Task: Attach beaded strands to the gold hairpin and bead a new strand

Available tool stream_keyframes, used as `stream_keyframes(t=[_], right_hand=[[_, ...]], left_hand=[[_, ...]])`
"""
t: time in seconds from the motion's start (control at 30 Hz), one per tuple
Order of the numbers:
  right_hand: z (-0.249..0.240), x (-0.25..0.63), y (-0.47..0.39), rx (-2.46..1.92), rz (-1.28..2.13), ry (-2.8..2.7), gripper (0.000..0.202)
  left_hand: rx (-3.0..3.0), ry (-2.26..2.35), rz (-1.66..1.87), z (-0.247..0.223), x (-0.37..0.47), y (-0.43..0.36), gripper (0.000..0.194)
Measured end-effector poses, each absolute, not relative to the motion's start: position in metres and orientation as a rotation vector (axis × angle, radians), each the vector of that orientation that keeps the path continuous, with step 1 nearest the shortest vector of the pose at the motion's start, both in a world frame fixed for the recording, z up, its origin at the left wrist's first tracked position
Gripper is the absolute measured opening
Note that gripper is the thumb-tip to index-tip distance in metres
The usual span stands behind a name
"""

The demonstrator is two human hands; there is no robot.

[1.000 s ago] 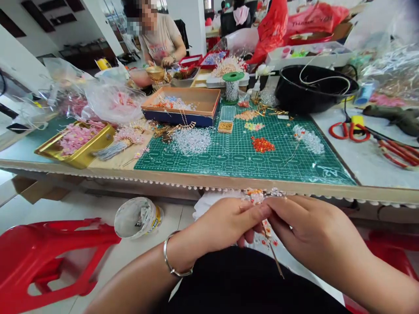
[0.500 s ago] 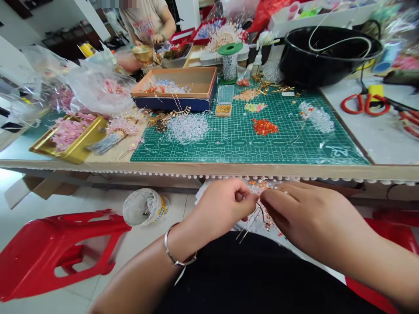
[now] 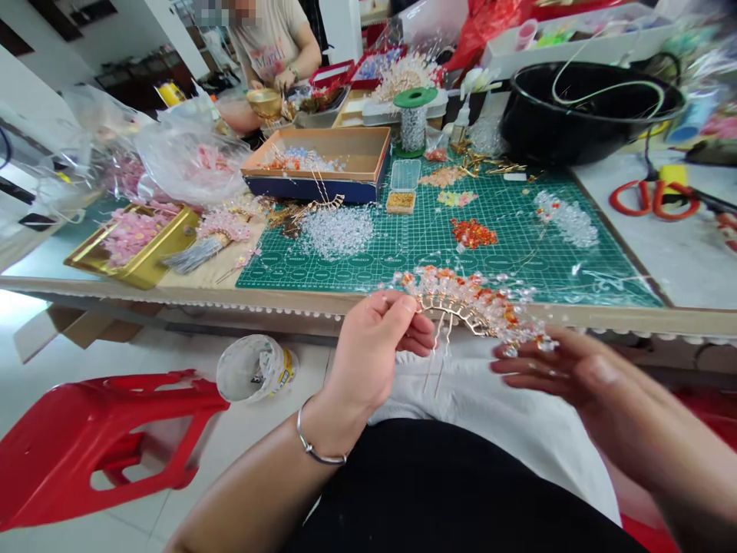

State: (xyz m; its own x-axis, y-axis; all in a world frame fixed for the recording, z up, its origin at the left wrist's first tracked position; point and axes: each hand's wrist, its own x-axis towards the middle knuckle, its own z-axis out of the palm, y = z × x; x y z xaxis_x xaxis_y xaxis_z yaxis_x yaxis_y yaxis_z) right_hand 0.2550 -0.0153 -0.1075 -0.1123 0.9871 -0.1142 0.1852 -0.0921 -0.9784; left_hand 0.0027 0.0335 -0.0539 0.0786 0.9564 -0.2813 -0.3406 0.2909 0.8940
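A beaded hair comb [image 3: 461, 299] with clear and orange crystals on a gold frame is held up just in front of the table edge. My left hand [image 3: 374, 346] pinches its left end between thumb and fingers. Two long wavy gold prongs hang down from its frame. Beside the comb's right end, my right hand [image 3: 599, 392] has its fingers stretched out and slightly blurred; whether a fingertip touches the beads I cannot tell. Behind lie a pile of orange beads [image 3: 473, 233], a heap of clear beads [image 3: 338, 229] and another clear pile [image 3: 567, 219] on the green cutting mat [image 3: 403, 265].
A cardboard box [image 3: 322, 188] of beads, a wire spool [image 3: 413, 127], a black basin [image 3: 587, 115] and red-handled scissors [image 3: 653, 201] stand behind. At left are a gold tray [image 3: 138, 265], a red stool [image 3: 104, 438] and a bucket [image 3: 256, 369]. A co-worker [image 3: 276, 46] sits opposite.
The comb has come up and turned to show its full beaded arc. My right hand has moved away to the right and its fingers have spread; my left hand still grips the comb.
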Motion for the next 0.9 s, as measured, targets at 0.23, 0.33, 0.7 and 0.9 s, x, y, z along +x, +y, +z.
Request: stream_keyframes(t=[0.23, 0.33, 0.7, 0.9], right_hand=[[-0.08, 0.216, 0.007, -1.244, 1.436, -0.971, 0.032], [-0.076, 0.223, 0.013, -1.245, 1.461, -1.067, 0.034], [-0.05, 0.396, 0.075, -1.884, 0.353, -1.733, 0.042], [-0.055, 0.489, 0.123, -2.102, 0.063, -1.84, 0.027]], left_hand=[[0.938, 1.063, 0.837, -0.047, 0.012, 0.034, 0.012], [1.106, 1.056, 0.651, -0.037, 0.01, 0.045, 0.016], [1.153, 1.095, 0.83, 0.01, 0.043, 0.117, 0.023], [1.281, 1.083, 1.011, 0.043, 0.078, 0.181, 0.024]])
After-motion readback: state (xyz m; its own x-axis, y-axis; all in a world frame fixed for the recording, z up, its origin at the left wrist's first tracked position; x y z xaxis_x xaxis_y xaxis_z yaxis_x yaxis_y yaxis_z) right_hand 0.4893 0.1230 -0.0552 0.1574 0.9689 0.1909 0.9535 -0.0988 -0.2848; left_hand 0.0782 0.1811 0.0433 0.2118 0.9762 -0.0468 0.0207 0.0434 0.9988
